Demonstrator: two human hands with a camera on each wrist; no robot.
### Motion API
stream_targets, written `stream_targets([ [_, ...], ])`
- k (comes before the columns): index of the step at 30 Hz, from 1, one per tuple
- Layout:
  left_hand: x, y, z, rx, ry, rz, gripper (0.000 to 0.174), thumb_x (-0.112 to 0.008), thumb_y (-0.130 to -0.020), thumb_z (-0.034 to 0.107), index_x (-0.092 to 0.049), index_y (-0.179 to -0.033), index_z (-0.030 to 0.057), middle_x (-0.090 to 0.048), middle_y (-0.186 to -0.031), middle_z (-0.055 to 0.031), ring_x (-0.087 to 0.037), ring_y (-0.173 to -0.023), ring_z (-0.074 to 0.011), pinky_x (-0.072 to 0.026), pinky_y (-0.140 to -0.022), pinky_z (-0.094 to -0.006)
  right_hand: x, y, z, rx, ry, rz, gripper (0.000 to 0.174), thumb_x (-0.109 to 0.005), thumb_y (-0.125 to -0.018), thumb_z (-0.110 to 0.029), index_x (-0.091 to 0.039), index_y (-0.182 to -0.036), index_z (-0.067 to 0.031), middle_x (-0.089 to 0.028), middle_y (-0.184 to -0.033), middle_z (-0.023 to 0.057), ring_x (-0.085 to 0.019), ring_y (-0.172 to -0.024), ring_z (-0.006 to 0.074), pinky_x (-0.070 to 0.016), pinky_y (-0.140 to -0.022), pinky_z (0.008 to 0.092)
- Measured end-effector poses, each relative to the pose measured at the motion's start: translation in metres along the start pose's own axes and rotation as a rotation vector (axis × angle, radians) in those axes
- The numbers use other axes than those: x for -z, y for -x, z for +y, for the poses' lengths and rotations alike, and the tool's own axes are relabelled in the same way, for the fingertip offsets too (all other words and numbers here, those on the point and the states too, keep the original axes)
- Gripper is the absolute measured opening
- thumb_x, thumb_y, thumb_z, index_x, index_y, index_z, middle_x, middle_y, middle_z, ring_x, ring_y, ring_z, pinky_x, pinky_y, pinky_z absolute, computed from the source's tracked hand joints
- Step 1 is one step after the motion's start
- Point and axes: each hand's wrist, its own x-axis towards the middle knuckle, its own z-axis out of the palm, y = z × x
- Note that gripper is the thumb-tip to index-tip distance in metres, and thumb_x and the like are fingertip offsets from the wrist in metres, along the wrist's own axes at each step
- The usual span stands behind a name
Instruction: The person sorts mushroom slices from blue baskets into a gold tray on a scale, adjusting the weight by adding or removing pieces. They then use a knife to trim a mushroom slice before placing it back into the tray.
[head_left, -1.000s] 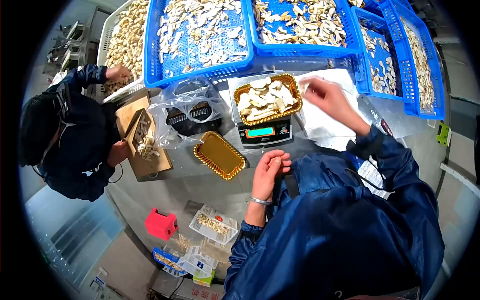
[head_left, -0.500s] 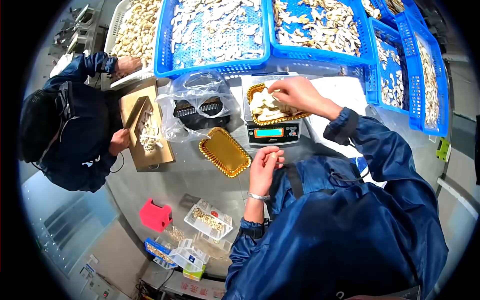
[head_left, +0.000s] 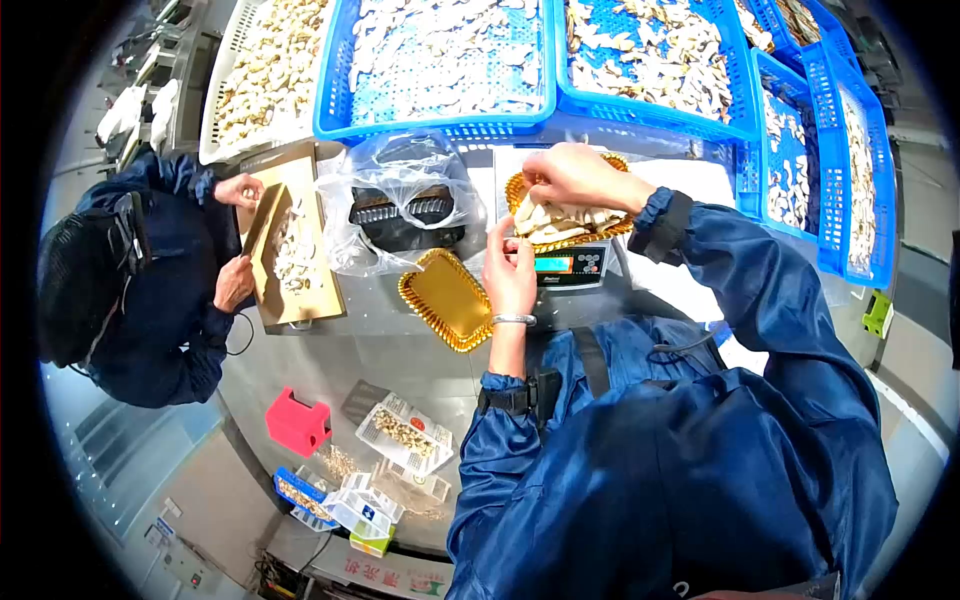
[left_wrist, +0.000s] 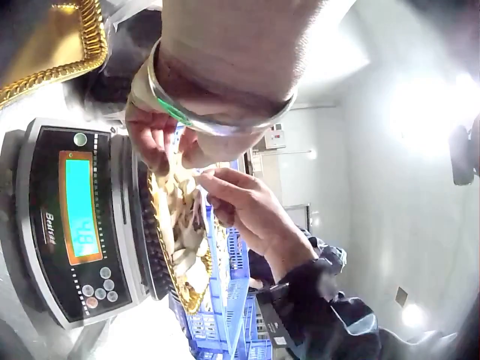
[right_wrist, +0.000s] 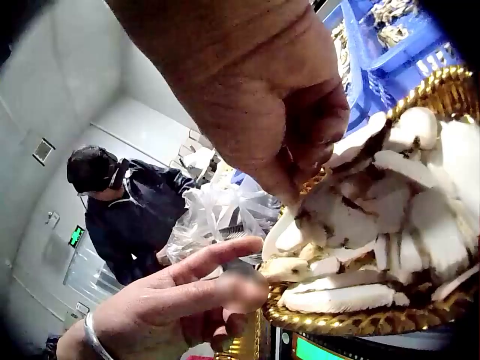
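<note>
A gold fluted tray [head_left: 623, 232] full of pale mushroom slices [right_wrist: 431, 221] sits on a scale [left_wrist: 49, 225] with a lit display. My right hand [head_left: 585, 180] is over the tray's left part; in the right wrist view its thumb and curled fingers pinch a slice [right_wrist: 282, 229] at the near corner. Beside that corner is my left hand [right_wrist: 176, 300], its index finger extended to the slices and its other fingers loosely bent. In the head view the left hand [head_left: 510, 278] partly covers the scale's front left.
An empty gold tray [head_left: 448, 300] lies left of the scale, near a plastic bag [head_left: 350, 180] with black trays. Blue crates [head_left: 450, 130] of slices line the back. At left, a person [head_left: 150, 280] holds a knife [head_left: 262, 222] over a cutting board [head_left: 325, 290].
My right hand has come from the tray's right side to its left part. My left hand has risen to the tray's front left corner. The view has shifted slightly.
</note>
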Motion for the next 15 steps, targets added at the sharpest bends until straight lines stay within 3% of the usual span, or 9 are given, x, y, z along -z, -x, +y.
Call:
stream_targets([
  [2, -0.003, -0.002, -0.002, -0.003, -0.058, 0.080, 0.025, -0.061, -0.082, 0.011, -0.059, -0.106, 0.0041, -0.058, -0.076, -0.0018, -0.052, -0.066, -0.0074, -0.0450, -0.062, -0.0228, 0.005, 0.005, 0.001, -0.018, -0.023, 0.012, 0.017, -0.058, -0.076, -0.020, -0.063, -0.084, -0.0073, -0.063, -0.073, 0.0150, -0.062, -0.071, 0.0337, -0.0479, -0.065, 0.0427],
  [5, -0.004, -0.004, -0.004, 0.027, -0.015, 0.069, 0.024, -0.064, -0.080, 0.012, -0.060, -0.102, 0.0036, -0.059, -0.078, -0.0035, -0.054, -0.067, -0.0078, -0.0458, -0.062, -0.0241, 0.005, 0.013, 0.004, -0.052, -0.066, 0.068, 0.017, -0.057, -0.077, -0.020, -0.064, -0.086, -0.0079, -0.063, -0.075, 0.0156, -0.062, -0.074, 0.0335, -0.0480, -0.067, 0.0426],
  [9, -0.008, -0.012, -0.009, -0.087, -0.216, 0.157, 0.017, -0.067, -0.077, 0.012, -0.062, -0.091, 0.0048, -0.060, -0.072, 0.0007, -0.052, -0.060, -0.0072, -0.0450, -0.058, -0.0230, -0.001, 0.022, 0.003, -0.022, -0.044, 0.134, 0.015, -0.056, -0.079, -0.020, -0.064, -0.087, -0.0091, -0.065, -0.079, 0.0111, -0.061, -0.072, 0.0310, -0.0474, -0.064, 0.0401],
  [13, -0.002, -0.006, -0.004, -0.065, -0.013, 0.138, 0.014, -0.069, -0.076, 0.010, -0.062, -0.086, 0.0041, -0.059, -0.069, -0.0008, -0.051, -0.059, -0.0073, -0.0441, -0.057, -0.0215, -0.002, 0.041, -0.001, -0.038, -0.139, 0.157, 0.017, -0.057, -0.080, -0.020, -0.065, -0.090, -0.0081, -0.064, -0.078, 0.0128, -0.062, -0.072, 0.0292, -0.0474, -0.063, 0.0375],
  [14, 0.004, 0.000, 0.002, -0.145, -0.058, 0.160, 0.012, -0.069, -0.077, 0.007, -0.062, -0.086, 0.0029, -0.059, -0.072, -0.0019, -0.051, -0.059, -0.0071, -0.0435, -0.056, -0.0211, -0.004, 0.046, -0.002, -0.048, -0.188, 0.179, 0.018, -0.057, -0.083, -0.021, -0.065, -0.090, -0.0067, -0.064, -0.073, 0.0082, -0.062, -0.066, 0.0220, -0.0462, -0.059, 0.0330],
  [15, 0.008, 0.008, 0.010, -0.289, -0.062, 0.203, 0.012, -0.068, -0.076, 0.002, -0.061, -0.086, 0.0029, -0.059, -0.076, -0.0029, -0.050, -0.060, -0.0079, -0.0434, -0.056, -0.0221, -0.007, 0.052, 0.000, -0.046, -0.190, 0.179, 0.018, -0.057, -0.083, -0.021, -0.065, -0.090, -0.0067, -0.064, -0.073, 0.0082, -0.062, -0.066, 0.0220, -0.0462, -0.059, 0.0330],
])
